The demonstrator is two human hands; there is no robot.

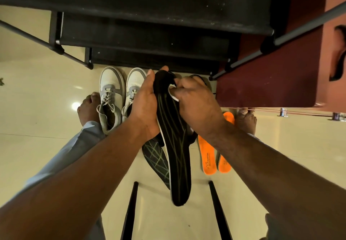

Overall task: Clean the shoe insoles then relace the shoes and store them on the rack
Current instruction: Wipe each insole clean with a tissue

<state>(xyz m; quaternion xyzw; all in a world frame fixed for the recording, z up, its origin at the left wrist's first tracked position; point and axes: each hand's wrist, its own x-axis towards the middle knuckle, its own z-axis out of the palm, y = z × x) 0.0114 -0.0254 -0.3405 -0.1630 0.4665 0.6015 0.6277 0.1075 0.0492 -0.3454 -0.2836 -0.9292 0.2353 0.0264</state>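
Counting from the head view, items on the pale tiled floor (37, 146) in front of the black shoe rack (149, 39):

Shoes, white and grey, laced: two, one pair (119, 91), standing side by side, toes toward the rack, just left of the hands.

Insoles, black with pale green lines: two. One is the held insole (176, 146), lifted above the floor with its far end between the hands and its near end hanging toward the camera. The other black insole (157, 163) lies flat on the floor, partly under the held one.

Insoles, orange: two, a pair (213, 155), lying side by side on the floor to the right, partly hidden by the right forearm.

White cloth or wipe (173, 94): one, only a small part showing.

Dark shoe (200, 79): mostly hidden behind the right hand; count cannot be told.

Grip, left hand (145, 104): fingers curled round the left edge of the held insole, thumb at its far end.

Grip, right hand (194, 101): fingers bunched, pinching the white cloth against the face of the held insole.

Bare feet: two, one at each side.
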